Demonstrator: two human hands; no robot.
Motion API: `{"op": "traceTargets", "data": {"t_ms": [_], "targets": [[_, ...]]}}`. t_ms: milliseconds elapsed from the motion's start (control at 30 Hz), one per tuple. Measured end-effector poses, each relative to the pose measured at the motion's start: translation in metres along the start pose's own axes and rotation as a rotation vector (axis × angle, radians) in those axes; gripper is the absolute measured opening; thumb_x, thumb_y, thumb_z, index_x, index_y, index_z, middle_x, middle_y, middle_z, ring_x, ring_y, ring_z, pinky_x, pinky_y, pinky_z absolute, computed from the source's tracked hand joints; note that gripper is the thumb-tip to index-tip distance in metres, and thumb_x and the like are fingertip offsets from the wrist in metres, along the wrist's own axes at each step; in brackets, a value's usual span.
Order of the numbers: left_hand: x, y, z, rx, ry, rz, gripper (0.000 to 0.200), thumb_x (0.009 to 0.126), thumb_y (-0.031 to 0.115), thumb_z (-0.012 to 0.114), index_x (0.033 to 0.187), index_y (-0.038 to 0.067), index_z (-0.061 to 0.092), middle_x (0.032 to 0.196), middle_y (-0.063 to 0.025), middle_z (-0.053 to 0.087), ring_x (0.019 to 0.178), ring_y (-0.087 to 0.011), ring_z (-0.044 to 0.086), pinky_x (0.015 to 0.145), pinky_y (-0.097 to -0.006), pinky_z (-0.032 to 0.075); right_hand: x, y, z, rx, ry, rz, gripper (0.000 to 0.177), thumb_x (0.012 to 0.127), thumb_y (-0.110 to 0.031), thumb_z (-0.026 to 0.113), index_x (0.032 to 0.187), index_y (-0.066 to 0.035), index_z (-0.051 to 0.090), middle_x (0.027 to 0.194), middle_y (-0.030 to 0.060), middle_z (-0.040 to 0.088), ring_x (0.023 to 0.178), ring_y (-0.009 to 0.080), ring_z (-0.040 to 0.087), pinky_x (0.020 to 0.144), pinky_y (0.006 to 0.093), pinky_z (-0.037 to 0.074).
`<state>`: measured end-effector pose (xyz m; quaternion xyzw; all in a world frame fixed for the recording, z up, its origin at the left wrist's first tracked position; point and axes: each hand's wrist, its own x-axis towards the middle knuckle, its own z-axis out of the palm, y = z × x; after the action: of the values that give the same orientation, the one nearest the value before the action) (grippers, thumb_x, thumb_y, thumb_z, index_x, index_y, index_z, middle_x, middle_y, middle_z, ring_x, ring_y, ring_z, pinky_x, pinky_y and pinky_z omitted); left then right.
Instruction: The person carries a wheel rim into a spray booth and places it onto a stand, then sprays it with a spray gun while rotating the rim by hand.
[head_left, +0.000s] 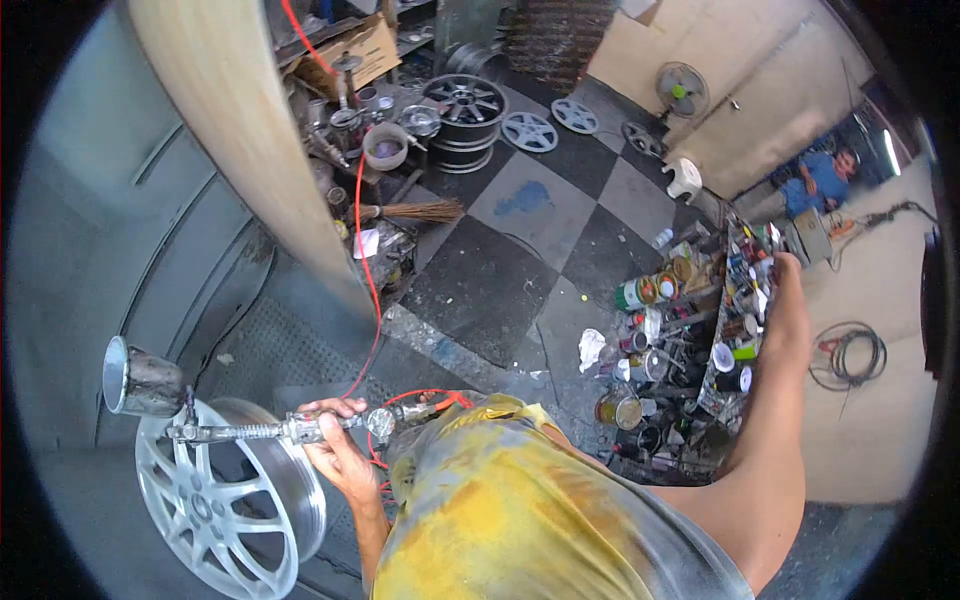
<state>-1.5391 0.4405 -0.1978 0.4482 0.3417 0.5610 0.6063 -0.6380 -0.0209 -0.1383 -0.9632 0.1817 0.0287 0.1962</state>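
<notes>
My left hand (342, 452) is wrapped round a metal spray gun (240, 432), held level, its large dull paint cup (148, 380) at the far left end. A red air hose (452, 400) runs from the gun's rear beside my shirt. Behind and below the gun is a silver alloy wheel (200, 508) with several spokes, overlapped by the gun's front end. My right arm stretches out to the right, and my right hand (787, 266) is over a cluttered bench (712, 385) of paint cans and cups; its fingers are hidden.
Paint cans (640, 292) crowd the floor by the bench. Stacked wheels (468, 105), wheel covers (528, 132), a white stool (684, 178) and a fan (682, 90) stand farther back. A broom (420, 210) lies near the shelf. A person in blue (822, 182) appears through an opening.
</notes>
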Motion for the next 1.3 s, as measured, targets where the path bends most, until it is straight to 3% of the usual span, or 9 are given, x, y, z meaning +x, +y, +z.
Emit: {"op": "traceTargets", "data": {"t_ms": [233, 300, 400, 433, 533, 600, 833, 1067, 1300], "targets": [[0.013, -0.009, 0.004, -0.025, -0.066, -0.03, 0.023, 0.111, 0.02, 0.05, 0.125, 0.002, 0.047, 0.097, -0.0119, 0.055, 0.093, -0.0241, 0.059, 0.093, -0.0458, 0.051, 0.003, 0.1, -0.098, 0.155, 0.193, 0.562, 0.026, 0.088, -0.02, 0.054, 0.066, -0.007, 0.06, 0.058, 0.011, 0.059, 0.046, 0.0265, 0.054, 0.045, 0.0427, 0.041], [0.01, -0.011, 0.01, -0.033, -0.068, -0.039, 0.022, 0.111, 0.02, 0.051, 0.124, 0.002, 0.047, 0.097, -0.0119, 0.055, 0.093, -0.0241, 0.059, 0.093, -0.0459, 0.051, 0.008, 0.089, -0.087, -0.092, 0.172, 0.453, 0.027, 0.087, -0.019, 0.054, 0.065, -0.006, 0.062, 0.057, 0.0112, 0.06, 0.047, 0.0267, 0.056, 0.045, 0.0429, 0.042], [0.0, -0.009, 0.021, -0.077, -0.049, -0.067, 0.021, 0.11, 0.018, 0.051, 0.124, 0.003, 0.047, 0.098, -0.0117, 0.057, 0.093, -0.0236, 0.059, 0.094, -0.0454, 0.051, -0.023, 0.067, -0.038, -0.665, 0.036, -0.36, 0.026, 0.085, -0.02, 0.059, 0.064, -0.006, 0.067, 0.056, 0.0115, 0.062, 0.048, 0.0268, 0.061, 0.045, 0.0432, 0.045], [0.002, -0.011, 0.022, -0.045, -0.082, -0.064, 0.021, 0.11, 0.017, 0.051, 0.125, 0.003, 0.046, 0.098, -0.0117, 0.057, 0.093, -0.0232, 0.059, 0.093, -0.0454, 0.052, -0.075, 0.061, -0.013, -0.139, 0.041, -0.306, 0.026, 0.087, -0.024, 0.061, 0.074, -0.004, 0.073, 0.061, 0.0142, 0.066, 0.049, 0.0299, 0.064, 0.048, 0.043, 0.05], [-0.01, -0.014, 0.024, -0.053, -0.041, -0.101, 0.019, 0.11, 0.013, 0.049, 0.125, 0.003, 0.046, 0.1, -0.0126, 0.06, 0.093, -0.0228, 0.063, 0.09, -0.0447, 0.054, -0.235, -0.026, 0.095, -0.158, -0.177, -0.993, 0.031, 0.093, -0.025, 0.066, 0.101, 0.003, 0.074, 0.077, 0.0148, 0.071, 0.078, 0.0288, 0.072, 0.071, 0.0399, 0.055], [-0.02, -0.015, 0.025, 0.006, -0.085, -0.059, 0.018, 0.109, 0.012, 0.048, 0.125, 0.004, 0.045, 0.102, -0.0125, 0.063, 0.095, -0.0227, 0.065, 0.089, -0.0429, 0.054, -0.389, -0.079, 0.148, 0.001, -0.61, -1.041, 0.017, 0.094, -0.009, 0.066, 0.102, 0.003, 0.075, 0.087, 0.0147, 0.076, 0.082, 0.0199, 0.071, 0.073, 0.0342, 0.055], [-0.051, -0.008, 0.05, 0.128, -0.073, -0.134, 0.032, 0.107, 0.008, 0.051, 0.137, 0.004, 0.039, 0.109, -0.0098, 0.064, 0.102, -0.017, 0.065, 0.092, -0.0358, 0.052, -0.807, -0.163, 0.129, 0.428, -1.392, -1.847, 0.055, 0.089, -0.019, 0.081, 0.138, -0.002, 0.062, 0.12, 0.0165, 0.068, 0.108, 0.0254, 0.069, 0.089, 0.0367, 0.055], [-0.067, 0.014, 0.067, 0.339, -0.01, 0.133, 0.062, 0.103, 0.02, 0.065, 0.149, -0.004, 0.031, 0.139, -0.0207, 0.053, 0.134, -0.0285, 0.051, 0.113, -0.0437, 0.04, -0.905, -0.167, 0.104, 0.351, -1.559, -1.902, 0.045, 0.099, -0.02, 0.071, 0.137, 0.002, 0.059, 0.112, 0.0221, 0.071, 0.101, 0.0304, 0.073, 0.084, 0.0375, 0.057], [-0.075, 0.036, 0.053, 0.253, -0.148, 0.052, 0.08, 0.101, 0.028, 0.066, 0.156, -0.008, 0.021, 0.15, -0.0312, 0.041, 0.146, -0.0363, 0.039, 0.12, -0.046, 0.031, -0.939, -0.143, 0.087, 0.393, -1.596, -1.707, 0.038, 0.104, -0.023, 0.066, 0.134, 0.0, 0.063, 0.091, 0.0049, 0.068, 0.079, 0.0095, 0.063, 0.066, 0.0297, 0.058]]}}
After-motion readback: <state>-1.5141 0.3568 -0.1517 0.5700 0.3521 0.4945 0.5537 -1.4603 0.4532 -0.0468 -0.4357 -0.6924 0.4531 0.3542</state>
